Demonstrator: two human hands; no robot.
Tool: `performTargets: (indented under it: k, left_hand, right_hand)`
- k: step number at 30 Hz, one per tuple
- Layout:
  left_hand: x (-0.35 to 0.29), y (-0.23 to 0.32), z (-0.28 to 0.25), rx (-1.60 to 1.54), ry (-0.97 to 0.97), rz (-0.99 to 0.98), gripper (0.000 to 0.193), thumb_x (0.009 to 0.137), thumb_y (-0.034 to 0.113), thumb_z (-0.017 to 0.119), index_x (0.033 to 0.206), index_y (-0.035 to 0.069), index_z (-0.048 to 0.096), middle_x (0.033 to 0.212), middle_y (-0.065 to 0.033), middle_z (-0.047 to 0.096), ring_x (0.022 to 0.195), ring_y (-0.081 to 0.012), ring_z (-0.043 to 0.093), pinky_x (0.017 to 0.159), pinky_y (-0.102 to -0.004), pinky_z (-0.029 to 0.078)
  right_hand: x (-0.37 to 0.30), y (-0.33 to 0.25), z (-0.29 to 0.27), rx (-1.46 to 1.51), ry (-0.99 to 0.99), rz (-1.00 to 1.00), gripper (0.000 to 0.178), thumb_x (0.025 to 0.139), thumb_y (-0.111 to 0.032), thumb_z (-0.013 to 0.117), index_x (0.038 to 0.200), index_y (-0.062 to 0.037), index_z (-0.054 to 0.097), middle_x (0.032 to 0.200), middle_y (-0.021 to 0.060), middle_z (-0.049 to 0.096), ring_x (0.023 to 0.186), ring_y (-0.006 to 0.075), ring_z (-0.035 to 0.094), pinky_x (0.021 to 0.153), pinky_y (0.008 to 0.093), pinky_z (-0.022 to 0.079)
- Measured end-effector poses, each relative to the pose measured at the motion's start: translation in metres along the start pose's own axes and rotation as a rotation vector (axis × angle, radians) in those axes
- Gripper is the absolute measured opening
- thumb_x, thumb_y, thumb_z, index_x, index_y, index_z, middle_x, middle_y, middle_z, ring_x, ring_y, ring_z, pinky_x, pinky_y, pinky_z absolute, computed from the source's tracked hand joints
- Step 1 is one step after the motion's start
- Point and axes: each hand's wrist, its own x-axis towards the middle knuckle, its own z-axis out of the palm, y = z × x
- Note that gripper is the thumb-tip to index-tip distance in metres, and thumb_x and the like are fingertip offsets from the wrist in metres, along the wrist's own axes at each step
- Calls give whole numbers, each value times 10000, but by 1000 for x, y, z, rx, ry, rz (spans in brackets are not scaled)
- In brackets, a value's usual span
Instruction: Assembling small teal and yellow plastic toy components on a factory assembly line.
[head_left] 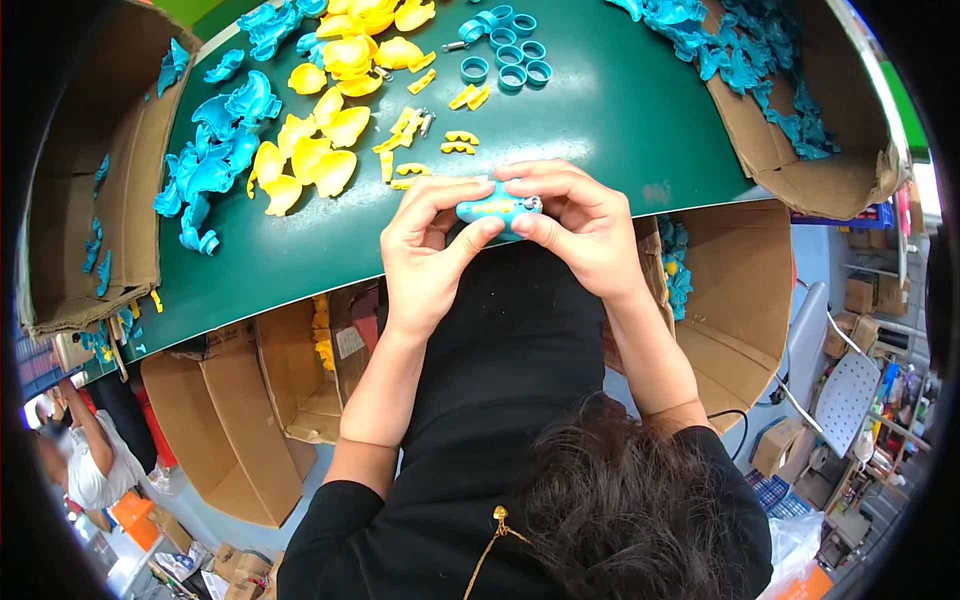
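Observation:
At the near edge of the green table (590,120), my left hand (425,235) and my right hand (590,230) hold a small blue plastic part (480,212) between thumbs and fingers. Yellow bits show in its middle, and a small metal piece (532,203) sits at its right end. My fingers cover much of it. Just beyond my hands lie small yellow toothed strips (459,142) and other little yellow pieces (410,122). Farther back are several blue rings (511,77). Yellow curved shells (330,165) and blue curved shells (215,160) are heaped to the left.
Cardboard boxes flank the table: one at left (125,220), one at right (740,140) with blue parts. Below the edge stand open boxes (220,430) at left and another (735,300) at right. A grey chair (850,400) is at right; another person (100,460) is far left.

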Motion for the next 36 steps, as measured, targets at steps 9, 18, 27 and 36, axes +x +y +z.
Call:
performTargets:
  k: [9,18,27,36]
  left_hand:
    - [-2,-10,-5,150,31,120,288,827,-7,772,1096,-6,670,1160,-93,588,1048,-169,614,930,-299,504]
    - [0,-3,-3,134,-63,-58,209,964,96,631,1141,-11,656,1169,-96,603,1121,-185,586,1006,-317,446]
    - [-1,2,-8,267,-175,-29,146,908,-2,634,1044,-32,679,1086,-109,655,1059,-181,605,973,-304,456]
    - [15,66,-62,549,190,-5,136,874,56,650,994,53,714,960,-61,700,911,-183,639,840,-316,495]
  right_hand:
    - [14,-19,4,-184,-54,38,320,862,36,700,1174,19,632,1269,171,617,1170,234,612,968,373,531]
    - [112,13,-61,-207,160,-113,398,868,-33,741,1229,13,581,1225,106,636,1103,146,615,969,288,518]
    - [125,-13,-29,-894,81,6,414,873,-65,744,1254,-8,591,1138,85,678,986,151,674,866,279,564]
    - [105,-6,-35,-942,188,-20,407,897,-157,738,1268,-58,604,1161,99,682,1048,176,675,888,298,555]
